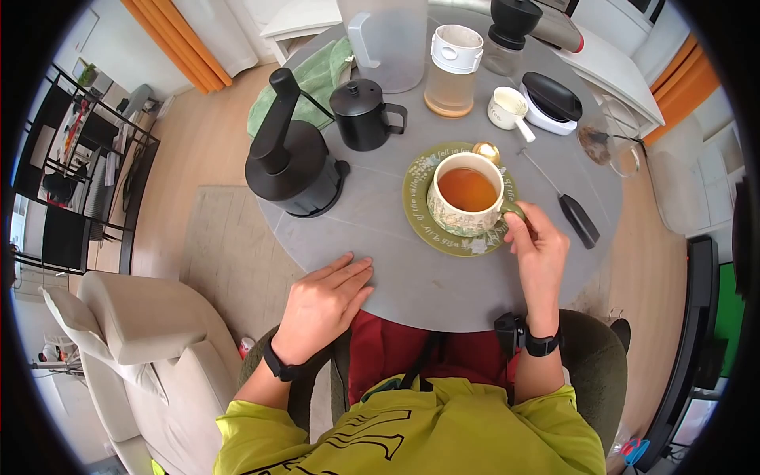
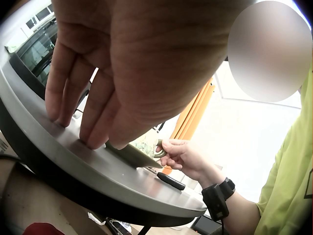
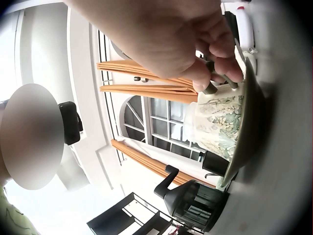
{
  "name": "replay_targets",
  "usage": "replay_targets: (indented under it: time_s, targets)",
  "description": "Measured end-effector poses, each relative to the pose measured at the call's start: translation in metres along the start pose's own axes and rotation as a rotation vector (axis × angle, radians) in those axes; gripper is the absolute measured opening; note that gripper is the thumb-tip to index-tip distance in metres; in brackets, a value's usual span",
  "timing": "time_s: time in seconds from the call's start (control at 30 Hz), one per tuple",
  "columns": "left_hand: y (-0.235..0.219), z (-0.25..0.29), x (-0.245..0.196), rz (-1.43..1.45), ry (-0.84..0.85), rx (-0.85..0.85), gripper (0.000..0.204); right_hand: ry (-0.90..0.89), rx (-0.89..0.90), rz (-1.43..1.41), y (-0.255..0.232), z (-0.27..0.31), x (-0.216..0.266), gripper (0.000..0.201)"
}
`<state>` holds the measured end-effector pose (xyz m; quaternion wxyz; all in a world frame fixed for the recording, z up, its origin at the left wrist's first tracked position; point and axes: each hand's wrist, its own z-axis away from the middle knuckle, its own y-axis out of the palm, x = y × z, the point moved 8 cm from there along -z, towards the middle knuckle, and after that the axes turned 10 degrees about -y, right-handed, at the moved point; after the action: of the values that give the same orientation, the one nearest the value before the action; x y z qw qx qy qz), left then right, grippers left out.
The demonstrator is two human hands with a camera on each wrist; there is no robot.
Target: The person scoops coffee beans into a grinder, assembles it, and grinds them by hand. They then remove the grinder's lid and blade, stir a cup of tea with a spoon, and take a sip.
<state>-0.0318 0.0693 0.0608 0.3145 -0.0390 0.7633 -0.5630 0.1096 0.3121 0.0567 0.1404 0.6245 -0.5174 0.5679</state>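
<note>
A floral cup [image 1: 465, 207] of amber tea stands on a green saucer [image 1: 419, 226] with lettering round its rim. My right hand [image 1: 538, 244] pinches the cup's green handle between thumb and fingers, as the right wrist view also shows on the cup [image 3: 217, 117]. Behind the cup a gold spoon [image 1: 486, 150] lies on the saucer. My left hand [image 1: 324, 305] rests on the near left edge of the grey table [image 1: 427, 289], fingers straight and fingertips on the top. In the left wrist view those fingers [image 2: 90, 117] touch the tabletop.
Left of the saucer stand a black hand-crank grinder [image 1: 289, 170] and a black lidded pot [image 1: 362, 115]. Behind are a pitcher [image 1: 392, 47], a clear container [image 1: 453, 75] and a small white cup [image 1: 507, 108]. A black-handled whisk-like tool [image 1: 578, 220] lies at the right.
</note>
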Motion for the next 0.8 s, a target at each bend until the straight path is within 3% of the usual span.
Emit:
replay_targets:
  time_s: [0.17,0.57,0.8]
  targets:
    - [0.0,0.0,-0.001,-0.005,0.006,0.001,0.022,-0.159,-0.034,0.176,-0.007,0.001,0.008,0.021]
    - [0.001,0.003,-0.003,-0.024,0.043,-0.019,0.022,-0.161,0.073,0.325,-0.005,0.003,0.012,0.032]
    - [0.001,0.004,-0.006,-0.039,0.056,-0.015,0.024,-0.072,-0.024,0.333,-0.033,0.011,-0.012,0.039]
